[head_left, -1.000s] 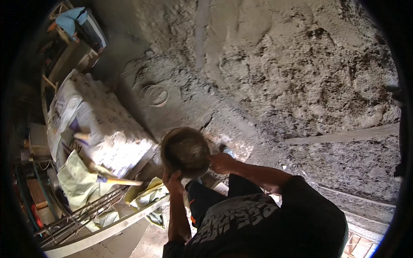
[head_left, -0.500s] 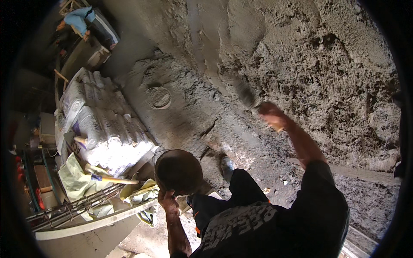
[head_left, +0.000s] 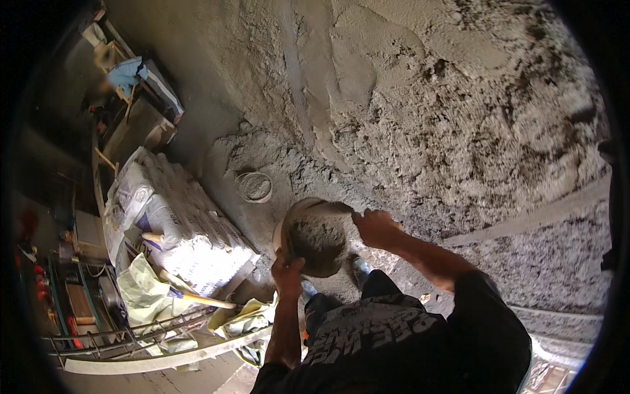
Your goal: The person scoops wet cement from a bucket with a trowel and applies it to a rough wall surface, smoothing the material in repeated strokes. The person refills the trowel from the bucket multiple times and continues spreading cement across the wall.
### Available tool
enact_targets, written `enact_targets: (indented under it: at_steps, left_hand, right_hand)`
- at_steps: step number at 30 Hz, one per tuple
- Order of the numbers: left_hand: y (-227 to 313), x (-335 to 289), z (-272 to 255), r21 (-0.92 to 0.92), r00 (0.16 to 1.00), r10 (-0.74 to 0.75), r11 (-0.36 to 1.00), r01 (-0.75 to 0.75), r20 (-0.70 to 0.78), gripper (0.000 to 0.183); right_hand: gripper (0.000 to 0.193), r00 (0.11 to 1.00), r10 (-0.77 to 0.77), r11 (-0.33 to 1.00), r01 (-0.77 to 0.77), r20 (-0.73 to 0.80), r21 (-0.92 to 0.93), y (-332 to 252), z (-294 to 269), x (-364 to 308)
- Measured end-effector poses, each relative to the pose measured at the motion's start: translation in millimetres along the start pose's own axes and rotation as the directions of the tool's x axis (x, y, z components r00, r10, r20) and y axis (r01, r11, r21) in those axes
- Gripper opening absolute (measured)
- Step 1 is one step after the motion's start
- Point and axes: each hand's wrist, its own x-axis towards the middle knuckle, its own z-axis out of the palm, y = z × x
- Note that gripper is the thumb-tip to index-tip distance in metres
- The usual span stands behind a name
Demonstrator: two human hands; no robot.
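In front of me, above my boots, is a round bucket (head_left: 281, 235) with wet grey mortar (head_left: 319, 238) in it. My left hand (head_left: 287, 272) is closed on the bucket's near left rim. My right hand (head_left: 378, 228), also closed, grips the handle of a trowel (head_left: 327, 209) at the bucket's right side. The trowel's mortar-smeared blade lies over the far part of the bucket mouth; whether it touches the mortar I cannot tell. Beyond them, a second bucket (head_left: 254, 187) of grey mortar stands on the ground.
A rough, mortar-coated wall (head_left: 433, 111) fills the far and right side. Stacked white bags (head_left: 180, 220) stand at the left, with crumpled sheeting (head_left: 144, 292) and steel bars (head_left: 164, 328) nearer me. At the far left a person in blue (head_left: 128, 77) is beside boards.
My right hand has brought the trowel from the wall back to the bucket. My left hand has moved the bucket away from my body and rightward, and its mortar now shows.
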Motion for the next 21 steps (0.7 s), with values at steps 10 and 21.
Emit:
enact_targets:
  at_steps: [10, 21]
  left_hand:
    - [77.9, 32.5, -96.7, 0.038, 0.940, 0.264, 0.960, -0.278, 0.214, 0.044]
    - [107.3, 24.9, -190.4, 0.187, 0.863, 0.332, 0.886, -0.424, 0.381, 0.085]
  right_hand:
    - [0.042, 1.000, 0.009, 1.000, -0.009, 0.008, 0.012, -149.1, -20.2, -20.4]
    - [0.036, 0.988, 0.048, 0.873, -0.112, 0.145, 0.475, -211.0, 20.4, 10.9]
